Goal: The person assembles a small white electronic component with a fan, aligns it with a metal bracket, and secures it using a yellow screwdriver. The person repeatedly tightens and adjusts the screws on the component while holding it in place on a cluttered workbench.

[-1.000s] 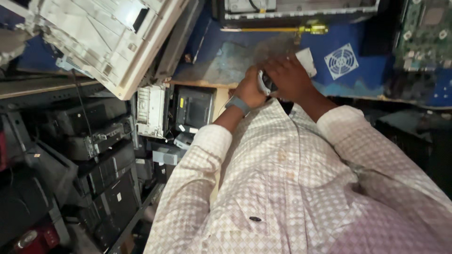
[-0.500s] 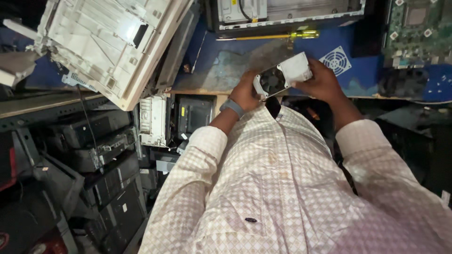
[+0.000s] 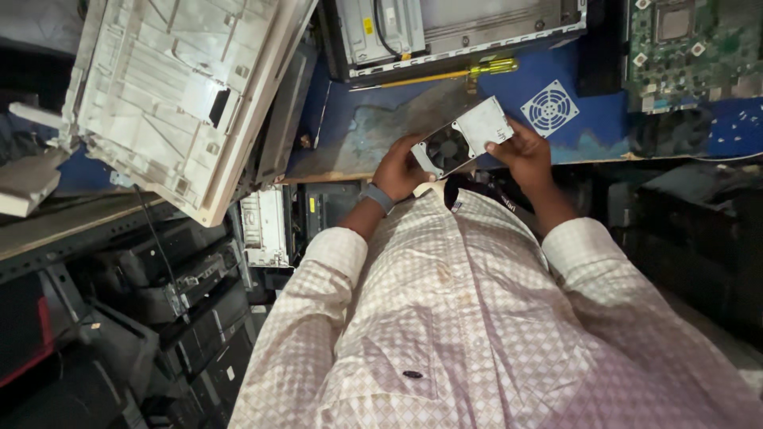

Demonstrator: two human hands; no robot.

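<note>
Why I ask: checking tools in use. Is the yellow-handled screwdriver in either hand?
No, the screwdriver lies on the blue bench, while both hands hold the grey fan unit.

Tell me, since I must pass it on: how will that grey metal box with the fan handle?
The metal box, gripped by left hand and right hand, looks rigid, probably weighty. Flat sides shouldn't roll; the open fan seems fragile.

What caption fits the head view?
Both hands, left hand and right hand, hold a grey fan unit above a blue workbench beside a yellow screwdriver.
</note>
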